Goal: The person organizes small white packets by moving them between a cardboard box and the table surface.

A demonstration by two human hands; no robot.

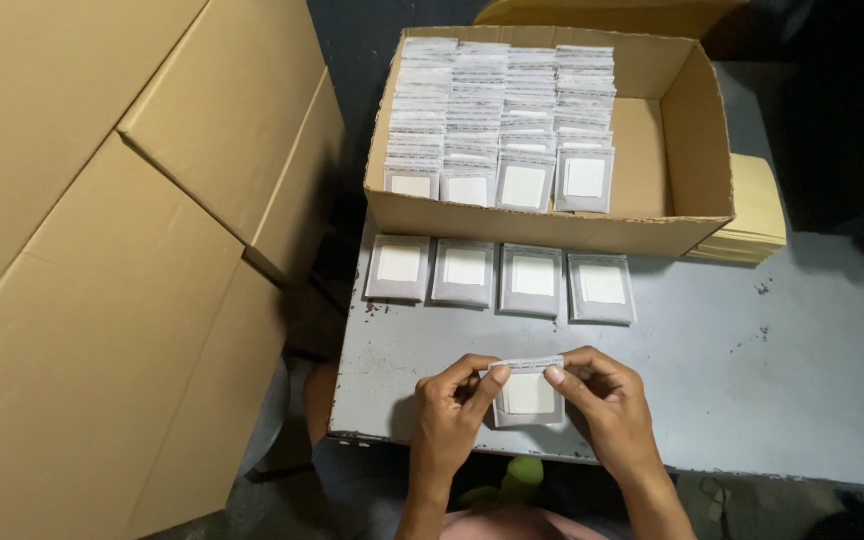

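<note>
Both hands, left hand (449, 405) and right hand (604, 400), pinched packet (529, 393) flap below open carton (697, 130); four packets (500, 280) lay flat beside carton; carton looked mostly filled.

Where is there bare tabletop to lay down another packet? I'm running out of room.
Bare: the grey table right of the right hand, below the cardboard box. Crowded: the row of four packets hugging the box front; both hands pinch a packet there.

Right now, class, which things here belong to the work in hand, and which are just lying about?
In use:
left hand
right hand
held packet
four packets in a row
open box of packets

Lying about:
big closed cartons
flat cardboard stack
</note>
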